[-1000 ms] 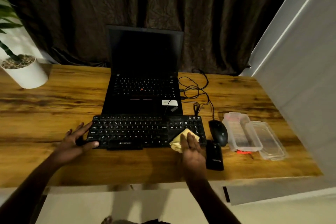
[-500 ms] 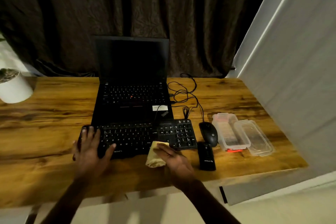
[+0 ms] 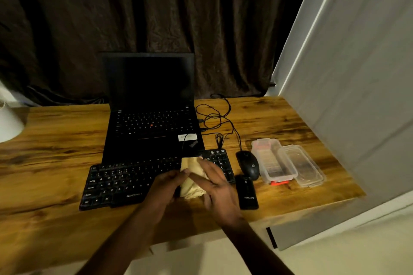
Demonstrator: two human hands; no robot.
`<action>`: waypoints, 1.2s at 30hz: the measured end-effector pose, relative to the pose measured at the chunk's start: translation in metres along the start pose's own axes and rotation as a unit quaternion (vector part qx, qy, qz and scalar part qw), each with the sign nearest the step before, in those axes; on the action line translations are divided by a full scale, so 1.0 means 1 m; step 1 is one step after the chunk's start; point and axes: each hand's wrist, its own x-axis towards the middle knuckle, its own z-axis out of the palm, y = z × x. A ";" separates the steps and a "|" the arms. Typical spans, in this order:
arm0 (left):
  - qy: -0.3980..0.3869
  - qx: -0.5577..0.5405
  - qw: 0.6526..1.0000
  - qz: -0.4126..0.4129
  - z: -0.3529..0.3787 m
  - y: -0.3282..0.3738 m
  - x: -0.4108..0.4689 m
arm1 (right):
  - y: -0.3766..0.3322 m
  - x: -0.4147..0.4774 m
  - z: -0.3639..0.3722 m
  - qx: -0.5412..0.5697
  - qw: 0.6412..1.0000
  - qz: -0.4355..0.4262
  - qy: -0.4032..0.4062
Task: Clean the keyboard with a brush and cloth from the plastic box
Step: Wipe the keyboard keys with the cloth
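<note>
while the left hand (image 3: 164, 187) pinches the yellow cloth (image 3: 190, 186) over the right half of the keyboard (image 3: 120, 183), near the desk (image 3: 55, 145) front edge, the right hand (image 3: 218, 188) lies across it, fingers fairly straight; its grip i cannot tell. cloth looks soft, light, bunchy: best taken by a folded edge. mouse (image 3: 248, 164), black device (image 3: 247, 194) and open plastic box (image 3: 273, 163) crowd the right side; loose cable (image 3: 218, 116) behind.
</note>
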 end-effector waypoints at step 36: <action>-0.227 0.468 0.827 0.211 0.179 0.034 0.058 | 0.179 -0.023 -0.103 0.136 0.866 0.432 0.210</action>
